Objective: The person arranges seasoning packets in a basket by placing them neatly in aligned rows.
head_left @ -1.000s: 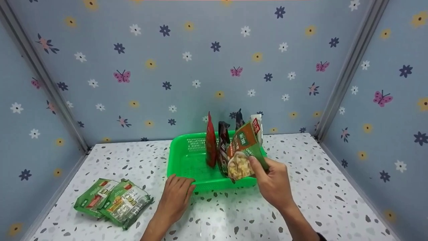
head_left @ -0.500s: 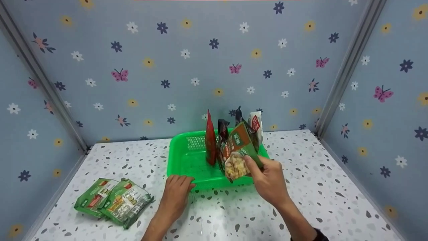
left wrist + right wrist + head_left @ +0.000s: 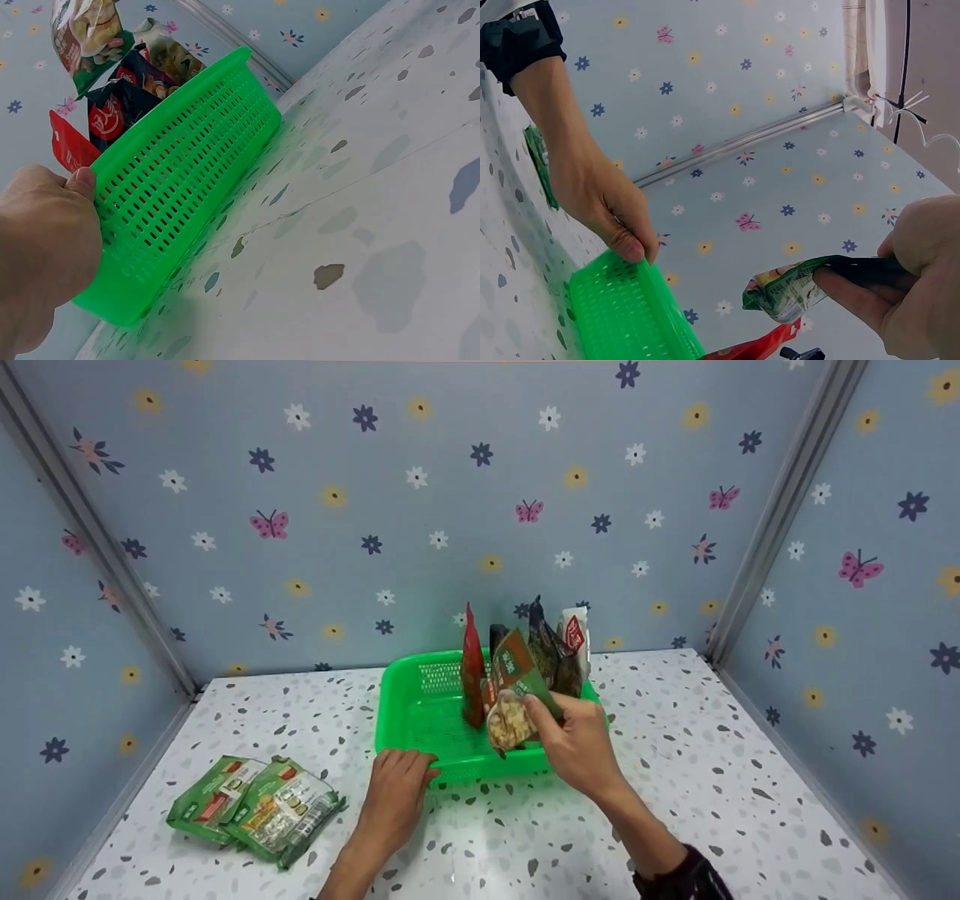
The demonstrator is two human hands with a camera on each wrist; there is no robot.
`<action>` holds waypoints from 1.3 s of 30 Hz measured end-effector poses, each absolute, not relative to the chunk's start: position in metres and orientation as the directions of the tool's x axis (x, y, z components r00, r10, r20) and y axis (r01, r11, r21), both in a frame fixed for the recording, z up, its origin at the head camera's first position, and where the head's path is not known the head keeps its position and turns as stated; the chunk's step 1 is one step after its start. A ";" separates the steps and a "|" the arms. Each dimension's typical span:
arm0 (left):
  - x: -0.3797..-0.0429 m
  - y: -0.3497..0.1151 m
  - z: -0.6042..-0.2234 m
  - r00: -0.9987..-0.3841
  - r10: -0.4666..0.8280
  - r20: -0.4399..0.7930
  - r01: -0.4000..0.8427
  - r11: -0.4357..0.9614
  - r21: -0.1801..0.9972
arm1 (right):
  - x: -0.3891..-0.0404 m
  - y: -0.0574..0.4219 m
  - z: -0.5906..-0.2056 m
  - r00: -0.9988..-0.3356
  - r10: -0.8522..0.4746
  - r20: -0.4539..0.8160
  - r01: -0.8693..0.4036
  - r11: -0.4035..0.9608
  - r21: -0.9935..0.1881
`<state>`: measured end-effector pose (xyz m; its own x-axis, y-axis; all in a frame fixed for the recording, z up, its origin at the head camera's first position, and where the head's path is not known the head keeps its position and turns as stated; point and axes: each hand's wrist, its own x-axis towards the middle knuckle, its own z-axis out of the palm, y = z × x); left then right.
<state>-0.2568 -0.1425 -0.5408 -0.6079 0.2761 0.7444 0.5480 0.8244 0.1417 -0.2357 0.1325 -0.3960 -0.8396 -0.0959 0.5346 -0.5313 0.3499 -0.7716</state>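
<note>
Since the green-and-brown packet [image 3: 516, 679] looks like a glossy pouch, it is probably light, soft and a little slippery, best pinched at an edge; the right hand [image 3: 583, 746] pinches its side edge between thumb and fingers, the packet lying just left of and beyond that hand, above the green basket [image 3: 480, 769]; the left hand [image 3: 395, 793] grips the basket's near rim, fingers curled over.

With my left hand [image 3: 49, 240], I hold the green basket [image 3: 180, 169] at its rim; its slotted side rises from the speckled white counter [image 3: 352, 217]. Above the rim show a red packet [image 3: 70, 141] and dark packets [image 3: 120, 111], with a green-and-brown packet [image 3: 90, 41] higher, before the flowered wall [image 3: 28, 71].
</note>
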 end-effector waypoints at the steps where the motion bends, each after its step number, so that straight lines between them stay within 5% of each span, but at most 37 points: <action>1: -0.257 -0.143 -0.541 -0.607 0.276 0.745 0.548 0.824 0.142 | -0.238 0.130 -0.396 -0.837 -0.103 0.538 -0.536 0.352 -0.767; 32: -0.256 -0.143 -0.540 -0.657 0.267 0.705 0.517 0.841 0.162 | -0.303 0.067 -0.448 -0.835 -0.257 0.486 -0.542 0.536 -0.647; 39: -0.256 -0.142 -0.542 -0.616 0.274 0.738 0.531 0.837 0.133 | -0.310 0.064 -0.459 -0.864 -0.291 0.411 -0.503 0.542 -0.673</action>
